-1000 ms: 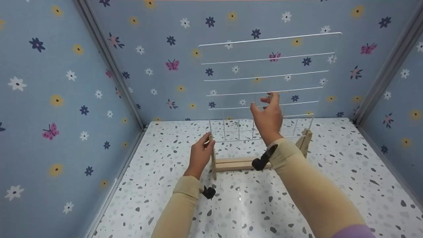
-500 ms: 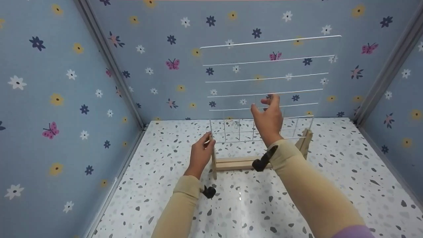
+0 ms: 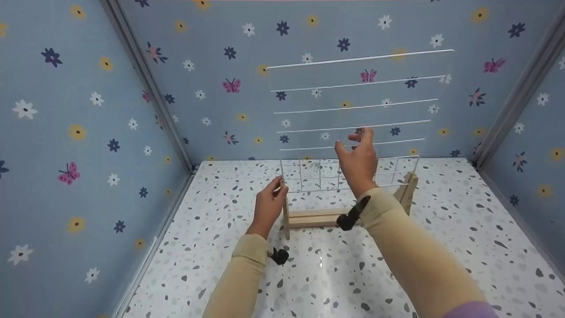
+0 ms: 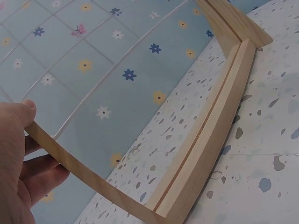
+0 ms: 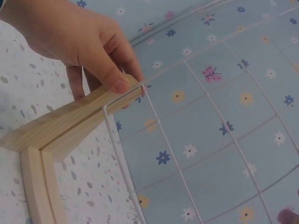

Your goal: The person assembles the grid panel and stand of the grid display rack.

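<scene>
On tabletop, wooden stand lengthwise left-right, wire grid rising above.

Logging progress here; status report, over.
Left hand grips wooden upright. Right hand at wire grid, contact unclear. Grid above wooden base bar. No obstruction visible.

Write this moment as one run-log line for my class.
left hand: grips left wooden upright | right hand: at white wire grid, contact unclear | wooden crossbar: runs to right wooden upright

Fingers grip wood — grid beside.
</scene>
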The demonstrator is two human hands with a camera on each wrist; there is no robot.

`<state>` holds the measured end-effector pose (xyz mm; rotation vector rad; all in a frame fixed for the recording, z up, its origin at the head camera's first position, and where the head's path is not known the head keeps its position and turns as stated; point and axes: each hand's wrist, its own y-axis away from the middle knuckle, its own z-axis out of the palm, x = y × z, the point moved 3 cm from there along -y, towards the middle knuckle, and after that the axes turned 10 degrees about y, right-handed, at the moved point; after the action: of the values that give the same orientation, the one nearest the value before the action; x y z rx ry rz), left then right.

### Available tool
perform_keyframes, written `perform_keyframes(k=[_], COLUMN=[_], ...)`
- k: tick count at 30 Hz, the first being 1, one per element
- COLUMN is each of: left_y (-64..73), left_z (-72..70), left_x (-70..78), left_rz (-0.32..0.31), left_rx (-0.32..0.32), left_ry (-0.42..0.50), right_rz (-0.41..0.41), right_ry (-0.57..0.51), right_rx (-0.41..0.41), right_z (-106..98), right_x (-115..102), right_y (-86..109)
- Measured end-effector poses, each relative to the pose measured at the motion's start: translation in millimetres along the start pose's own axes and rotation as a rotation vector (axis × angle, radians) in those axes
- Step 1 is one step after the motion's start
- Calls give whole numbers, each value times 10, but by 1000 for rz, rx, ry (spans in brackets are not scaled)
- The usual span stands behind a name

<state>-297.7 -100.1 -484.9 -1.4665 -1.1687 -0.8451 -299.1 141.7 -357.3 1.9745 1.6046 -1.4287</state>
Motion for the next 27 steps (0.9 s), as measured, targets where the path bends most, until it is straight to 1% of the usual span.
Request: perform_keyframes(k=[6,10,14,22,27], left_y=[2,-3,-10,-10,-4], left_z=[-1,-1,0,-3,-3], left_x=[-12,-16,-9,-11,-12], left_rz=[-10,-12,-13,23,25], left_rx=[3,2,6,-4,2], left_ry=[22,38,34,19,12], right_rz=[24,38,43,50,44], right_ry=[-5,-1,9,9,-8], right_rx=[-16,-14,-11,-24,-23], right_z=[14,22,25,24,27], right_x=[16,29,43,48,62], right_y=[9,19,32,32,49])
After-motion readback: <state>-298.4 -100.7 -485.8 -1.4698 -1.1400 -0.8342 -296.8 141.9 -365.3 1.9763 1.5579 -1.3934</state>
